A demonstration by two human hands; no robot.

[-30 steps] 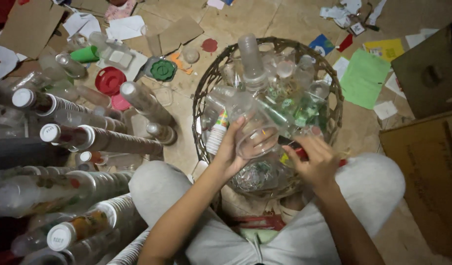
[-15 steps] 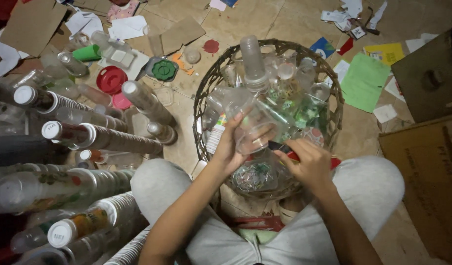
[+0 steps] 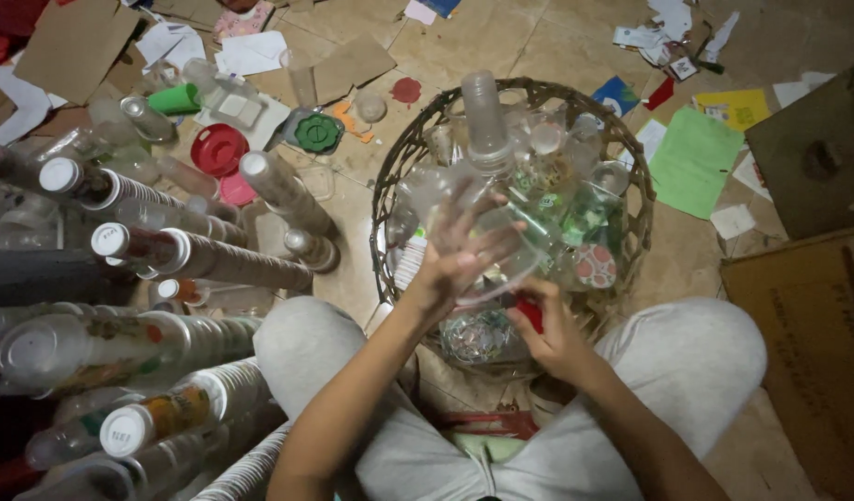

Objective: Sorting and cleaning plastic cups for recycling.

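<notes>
A round woven basket [image 3: 631, 176] sits on the floor between my knees, full of clear plastic cups and lids. My left hand [image 3: 459, 250] grips a clear plastic cup [image 3: 496, 260] over the basket's near side, fingers spread across it. Just below and to the right, my right hand [image 3: 547, 329] pinches a small red thing [image 3: 531, 314] against the cup's rim. A tall stack of clear cups [image 3: 482, 116] stands upright in the basket behind my hands.
Long stacks of nested cups [image 3: 195, 255] lie on the floor at left. Red [image 3: 218, 148] and green [image 3: 317, 133] lids, cardboard pieces [image 3: 70, 46], paper scraps [image 3: 694, 158] and a brown box [image 3: 807, 343] lie around the basket.
My left hand has turned the clear cup and shifted up over it. My right hand has moved down and in toward the cup's rim with the red thing.
</notes>
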